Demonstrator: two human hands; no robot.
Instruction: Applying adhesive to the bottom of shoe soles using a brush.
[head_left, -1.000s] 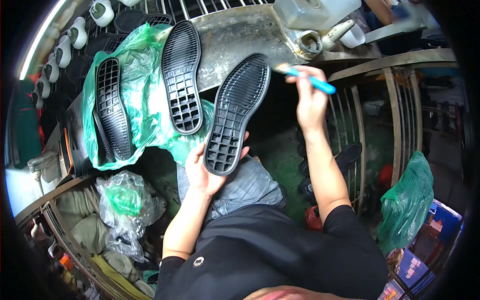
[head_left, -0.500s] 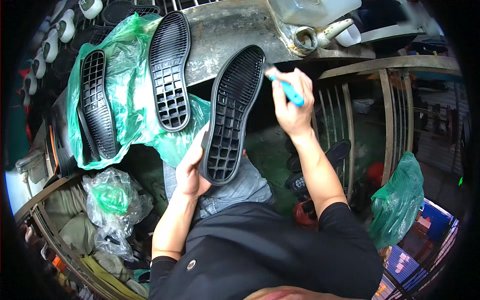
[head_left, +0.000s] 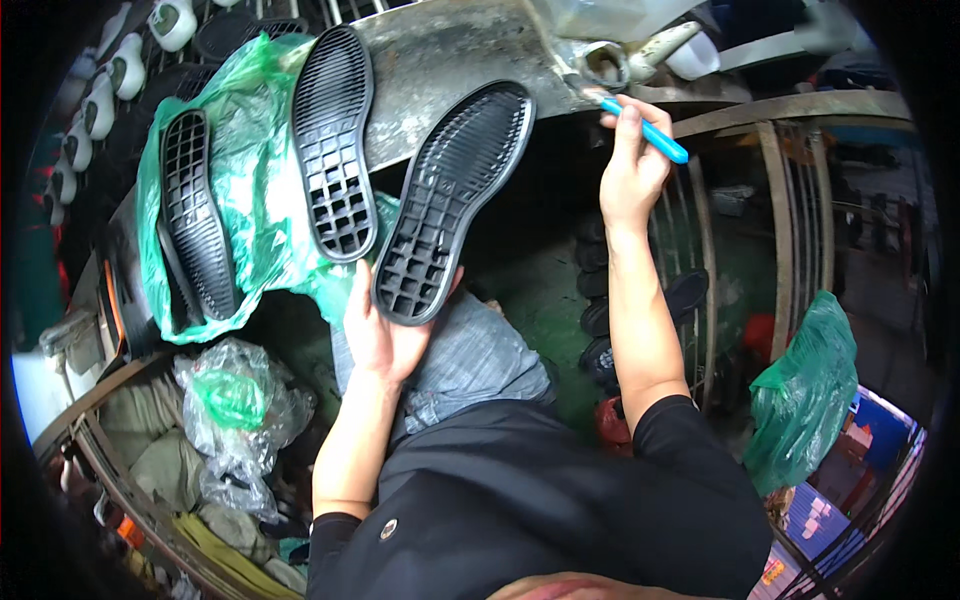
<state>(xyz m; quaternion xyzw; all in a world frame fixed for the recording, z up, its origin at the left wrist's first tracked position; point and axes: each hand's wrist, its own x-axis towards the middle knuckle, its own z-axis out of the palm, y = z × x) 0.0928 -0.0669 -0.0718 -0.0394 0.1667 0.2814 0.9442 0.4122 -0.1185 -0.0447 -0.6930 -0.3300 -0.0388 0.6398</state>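
Up front, left hand [head_left: 385, 335] cradles black sole [head_left: 450, 205]; right hand [head_left: 630, 170] pinches blue brush [head_left: 645, 130], seemingly.

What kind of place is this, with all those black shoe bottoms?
Probably a small shoe-making workshop. The left hand holds a black rubber sole, two more soles lie on a green plastic bag, and the right hand holds a blue-handled brush at a smeared pot.

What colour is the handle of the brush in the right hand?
Bright blue: the brush handle shows clearly in the head view, held in the right hand.
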